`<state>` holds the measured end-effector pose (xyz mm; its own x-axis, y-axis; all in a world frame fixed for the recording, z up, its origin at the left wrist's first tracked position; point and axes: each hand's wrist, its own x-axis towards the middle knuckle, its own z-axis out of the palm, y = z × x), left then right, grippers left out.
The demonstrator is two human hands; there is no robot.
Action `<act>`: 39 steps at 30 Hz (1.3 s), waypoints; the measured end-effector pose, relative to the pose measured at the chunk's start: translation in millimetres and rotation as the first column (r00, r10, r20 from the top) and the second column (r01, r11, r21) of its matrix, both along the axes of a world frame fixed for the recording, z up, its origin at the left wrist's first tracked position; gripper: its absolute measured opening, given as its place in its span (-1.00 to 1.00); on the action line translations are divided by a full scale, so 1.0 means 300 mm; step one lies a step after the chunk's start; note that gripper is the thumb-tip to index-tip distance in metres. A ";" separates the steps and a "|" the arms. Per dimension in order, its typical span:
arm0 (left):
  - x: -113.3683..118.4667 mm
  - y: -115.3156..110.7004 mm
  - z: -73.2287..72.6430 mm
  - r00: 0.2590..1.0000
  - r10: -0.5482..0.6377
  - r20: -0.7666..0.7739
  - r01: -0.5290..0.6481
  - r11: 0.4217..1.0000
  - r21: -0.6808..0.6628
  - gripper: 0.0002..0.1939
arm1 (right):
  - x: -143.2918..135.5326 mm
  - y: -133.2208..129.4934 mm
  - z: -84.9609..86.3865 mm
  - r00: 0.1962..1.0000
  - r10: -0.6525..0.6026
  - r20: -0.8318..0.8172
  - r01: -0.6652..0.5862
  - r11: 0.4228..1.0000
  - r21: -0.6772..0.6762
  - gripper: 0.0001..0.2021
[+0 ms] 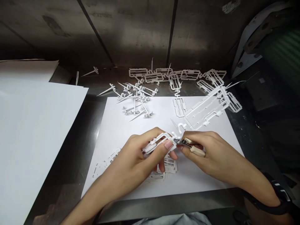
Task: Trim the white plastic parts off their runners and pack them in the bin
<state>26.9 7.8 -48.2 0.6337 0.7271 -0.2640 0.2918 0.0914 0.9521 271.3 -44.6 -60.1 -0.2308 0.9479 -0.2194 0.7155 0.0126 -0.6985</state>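
My left hand [138, 156] pinches a white plastic frame [151, 147] between thumb and fingers above the paper sheet [201, 184]. In my right hand [217, 153] is a pair of nippers [198, 151] with beige handles. Their dark jaws meet the right end of the held frame, beside a curled white sprue [181, 128]. That sprue seems to lead towards a second, larger-looking frame [206, 109] behind my hands; the exact join is hard to see. Beneath my left hand lie several flat white frames [170, 165], partly hidden by it.
Loose spiky white sprues [138, 97] lie heaped at the paper's back left. More frames joined by sprues [153, 77] line the back of the metal table [93, 131]. Large white sheets [39, 125] cover the left side. A metal wall [131, 31] rises behind.
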 end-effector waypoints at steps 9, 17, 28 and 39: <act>0.004 0.000 0.005 1.000 -0.025 0.004 0.025 0.998 -0.055 -0.79 | -0.003 0.001 0.004 0.996 0.071 -0.053 -0.076 0.993 -0.087 -0.72; -0.002 -0.014 -0.007 0.999 -0.038 0.004 0.038 0.996 -0.083 -0.76 | -0.016 0.004 0.005 0.995 0.076 -0.065 -0.084 0.987 -0.134 -0.67; 0.001 -0.002 -0.039 0.997 -0.037 -0.067 0.032 0.997 -0.066 -0.75 | -0.035 -0.008 -0.041 0.995 0.013 0.099 0.006 0.982 -0.186 -0.56; -0.059 0.002 -0.005 0.939 -0.200 -0.280 0.238 0.965 0.108 -0.74 | 0.096 0.010 0.051 0.996 -0.048 -0.075 0.044 0.998 -0.052 -0.56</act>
